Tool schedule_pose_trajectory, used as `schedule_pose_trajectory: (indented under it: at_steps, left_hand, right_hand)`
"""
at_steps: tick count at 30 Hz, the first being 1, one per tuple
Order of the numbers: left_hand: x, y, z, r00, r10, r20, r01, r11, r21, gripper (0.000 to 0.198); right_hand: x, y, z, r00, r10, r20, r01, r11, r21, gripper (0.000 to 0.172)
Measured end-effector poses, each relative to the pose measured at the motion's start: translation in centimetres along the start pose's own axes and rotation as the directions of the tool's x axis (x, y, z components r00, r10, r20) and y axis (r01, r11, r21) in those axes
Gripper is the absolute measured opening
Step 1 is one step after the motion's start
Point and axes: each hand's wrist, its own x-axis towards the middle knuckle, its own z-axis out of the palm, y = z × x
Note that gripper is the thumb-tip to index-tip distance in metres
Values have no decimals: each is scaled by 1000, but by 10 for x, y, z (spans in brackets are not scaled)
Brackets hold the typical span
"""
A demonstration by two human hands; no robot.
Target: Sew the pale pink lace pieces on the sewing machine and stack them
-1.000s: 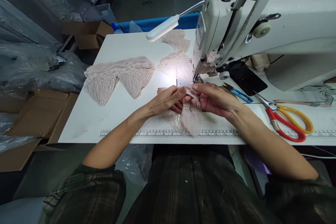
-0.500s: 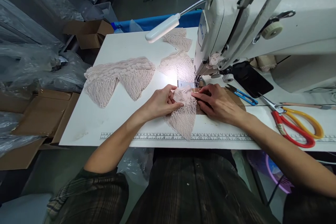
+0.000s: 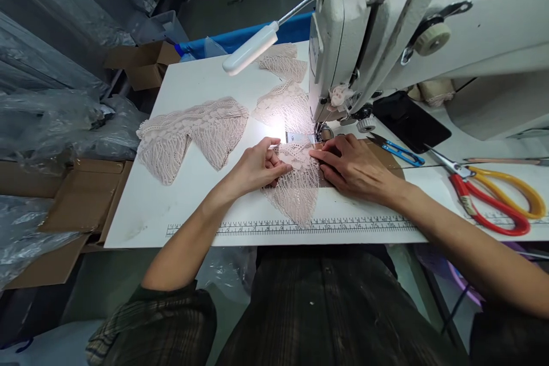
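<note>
A pale pink lace piece [image 3: 295, 197] lies in front of the sewing machine [image 3: 328, 40], its pointed end hanging toward the printed ruler. My left hand [image 3: 261, 164] pinches the lace's left edge between thumb and fingers. On the other side, my right hand [image 3: 349, 166] presses its fingertips on the lace's upper right edge, the index finger stretched out and the others curled. Both hands sit just below the presser foot [image 3: 318, 132]. More lace [image 3: 285, 106] lies behind the needle area, under the lamp light; whether it joins the front piece I cannot tell.
Another lace piece [image 3: 193, 131] lies flat on the white table [image 3: 141, 214]. To the right are blue thread snips [image 3: 401, 151], a black phone [image 3: 412, 120] and red-and-yellow scissors [image 3: 493, 194]. A lamp [image 3: 251, 48] reaches over the table. Cardboard boxes [image 3: 81, 194] stand at left.
The lace between my hands now lies flatter, its bunched upper part spread out. Both hands keep their hold in nearly the same place. The whole view has shifted slightly.
</note>
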Motion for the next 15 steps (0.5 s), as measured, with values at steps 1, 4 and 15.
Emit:
schedule_pose_trajectory:
  at_steps: [1, 4, 15]
  left_hand:
    - [0, 0, 0, 1000, 5, 1, -5, 1000, 9, 67]
    - [-1, 0, 0, 1000, 15, 1, -15, 1000, 16, 67]
    - [0, -1, -3, 999, -11, 32, 13, 999, -39, 74]
  right_hand:
    - [-1, 0, 0, 1000, -1, -2, 1, 1000, 1, 42]
    - [0, 1, 0, 1000, 6, -1, -6, 1000, 9, 43]
    - [6, 20, -7, 997, 57, 52, -69, 963, 262, 50]
